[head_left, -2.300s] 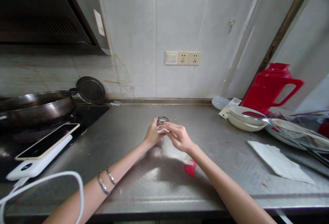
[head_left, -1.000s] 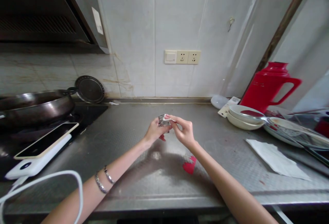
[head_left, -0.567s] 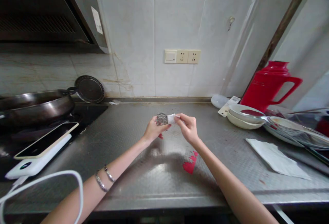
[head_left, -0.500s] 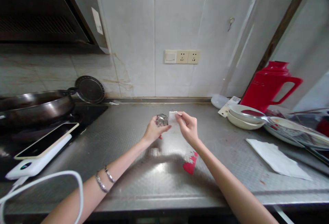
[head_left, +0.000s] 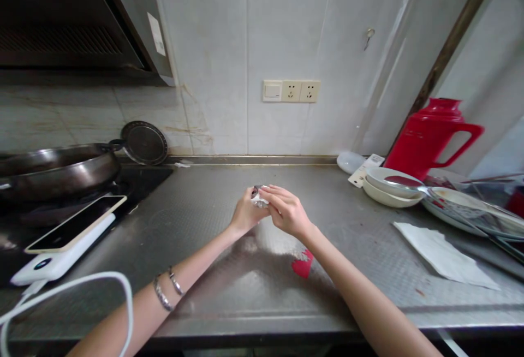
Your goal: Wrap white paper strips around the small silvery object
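Your curled left hand [head_left: 245, 212] gripped a small object [head_left: 256, 189], seemingly steadying it; your half-closed right hand [head_left: 289, 210] held white tissue [head_left: 260, 200] nearside.

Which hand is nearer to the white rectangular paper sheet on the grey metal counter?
Right. The right hand is to the left of the paper sheet, not touching it; the left hand is farther left.

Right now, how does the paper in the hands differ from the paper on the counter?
The held paper looks bunched and is partly hidden by the right hand; the counter paper lies flat in full view. The held paper shows only as a small patch, while the counter paper shows as a much larger sheet. Both are white.
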Demonstrator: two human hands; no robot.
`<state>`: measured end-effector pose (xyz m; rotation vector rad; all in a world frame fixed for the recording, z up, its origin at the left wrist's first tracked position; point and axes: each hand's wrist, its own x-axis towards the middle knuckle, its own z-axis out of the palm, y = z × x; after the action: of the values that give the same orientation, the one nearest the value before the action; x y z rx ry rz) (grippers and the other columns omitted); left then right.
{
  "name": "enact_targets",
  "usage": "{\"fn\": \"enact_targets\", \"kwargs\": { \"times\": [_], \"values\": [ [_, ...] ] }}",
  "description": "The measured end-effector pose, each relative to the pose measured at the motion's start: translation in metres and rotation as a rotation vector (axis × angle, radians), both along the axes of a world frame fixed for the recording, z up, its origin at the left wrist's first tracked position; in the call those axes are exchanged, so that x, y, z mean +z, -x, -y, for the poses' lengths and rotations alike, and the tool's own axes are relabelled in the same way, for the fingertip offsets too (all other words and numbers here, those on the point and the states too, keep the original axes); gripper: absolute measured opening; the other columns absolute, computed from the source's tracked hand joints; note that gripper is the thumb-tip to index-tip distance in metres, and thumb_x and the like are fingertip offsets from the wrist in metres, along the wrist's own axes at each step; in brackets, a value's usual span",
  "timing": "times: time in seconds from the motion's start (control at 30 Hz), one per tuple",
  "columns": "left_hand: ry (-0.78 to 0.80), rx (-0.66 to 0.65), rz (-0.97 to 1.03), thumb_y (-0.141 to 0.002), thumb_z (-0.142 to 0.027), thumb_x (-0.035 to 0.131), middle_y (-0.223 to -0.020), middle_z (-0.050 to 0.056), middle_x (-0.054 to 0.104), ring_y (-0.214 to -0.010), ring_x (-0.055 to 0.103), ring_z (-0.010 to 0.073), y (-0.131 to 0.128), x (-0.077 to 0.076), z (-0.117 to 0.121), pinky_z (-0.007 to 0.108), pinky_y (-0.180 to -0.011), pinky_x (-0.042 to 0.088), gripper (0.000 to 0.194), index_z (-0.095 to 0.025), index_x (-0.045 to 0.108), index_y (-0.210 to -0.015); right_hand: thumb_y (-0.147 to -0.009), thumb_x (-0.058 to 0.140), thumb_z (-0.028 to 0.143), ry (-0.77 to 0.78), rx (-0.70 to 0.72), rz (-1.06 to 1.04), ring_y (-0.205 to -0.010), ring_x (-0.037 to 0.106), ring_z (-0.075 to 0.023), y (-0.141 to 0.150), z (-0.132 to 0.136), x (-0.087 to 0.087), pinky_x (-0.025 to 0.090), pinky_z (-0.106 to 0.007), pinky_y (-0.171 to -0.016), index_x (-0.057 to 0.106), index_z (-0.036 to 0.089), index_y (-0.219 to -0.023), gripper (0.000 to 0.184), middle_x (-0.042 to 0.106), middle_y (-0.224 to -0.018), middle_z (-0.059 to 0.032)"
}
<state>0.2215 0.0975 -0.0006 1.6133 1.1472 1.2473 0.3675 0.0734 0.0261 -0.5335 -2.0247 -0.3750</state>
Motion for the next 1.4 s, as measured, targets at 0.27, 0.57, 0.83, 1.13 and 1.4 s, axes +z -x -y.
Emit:
{"fn": "enact_targets", "kwargs": {
  "times": [0.27, 0.57, 0.83, 1.13, 1.4],
  "values": [
    [-0.094, -0.041, -0.092, -0.061, -0.027, 0.068, -0.085, 0.002, 0.065, -0.059, 0.061, 0.0142, 0.014, -0.007, -0.009, 0.019, -0.037, 0.045, 0.058, -0.016, 0.046, -0.114, -0.084, 0.043, 0.002, 0.032, 0.134, 0.032, -0.103, 0.068, -0.0201, 0.008, 0.005, -0.002, 0.052, -0.042, -0.098, 0.061, 0.019, -0.116, 0.041, 0.073, -0.103, -0.0099],
    [-0.026, 0.043, -0.132, -0.060, -0.033, 0.078, -0.084, 0.001, 0.065, -0.056, 0.060, 0.0123, 0.007, -0.001, -0.007, 0.016, -0.035, 0.040, 0.058, -0.018, 0.052, -0.109, -0.088, 0.047, 0.015, 0.234, 0.100, -0.328, -0.075, 0.069, -0.0169, 0.011, 0.006, 0.001, 0.052, -0.038, -0.091, 0.068, 0.023, -0.091, 0.023, 0.073, -0.079, -0.0013],
    [0.108, -0.060, 0.047, -0.058, -0.041, 0.082, -0.086, 0.004, 0.063, -0.059, 0.060, 0.0126, 0.000, 0.010, 0.005, 0.017, -0.035, 0.044, 0.064, -0.015, 0.053, -0.107, -0.091, 0.047, 0.040, 0.579, -0.052, -0.626, -0.074, 0.062, -0.0168, -0.003, -0.014, 0.003, 0.048, -0.027, -0.069, 0.068, 0.017, -0.091, 0.031, 0.069, -0.080, -0.0034],
    [0.310, -0.265, 0.174, -0.070, -0.052, 0.070, -0.062, -0.003, 0.056, -0.040, 0.048, 0.0064, 0.009, 0.032, 0.010, 0.024, -0.041, 0.052, 0.049, -0.015, 0.061, -0.102, -0.074, 0.058, 0.017, 0.990, 0.480, -0.283, -0.124, 0.051, -0.0242, -0.015, -0.019, 0.002, 0.048, -0.041, -0.095, 0.048, 0.027, -0.131, 0.059, 0.055, -0.133, -0.0075],
    [0.341, -0.304, 0.090, -0.075, -0.058, 0.064, -0.072, 0.003, 0.065, -0.039, 0.048, 0.0063, 0.012, 0.036, 0.010, 0.023, -0.042, 0.050, 0.055, -0.015, 0.060, -0.109, -0.070, 0.073, 0.024, 0.837, 0.328, -0.287, -0.121, 0.052, -0.0240, 0.002, -0.018, -0.017, 0.052, -0.036, -0.091, 0.036, 0.023, -0.137, 0.076, 0.045, -0.138, -0.0148]
  ]
}}
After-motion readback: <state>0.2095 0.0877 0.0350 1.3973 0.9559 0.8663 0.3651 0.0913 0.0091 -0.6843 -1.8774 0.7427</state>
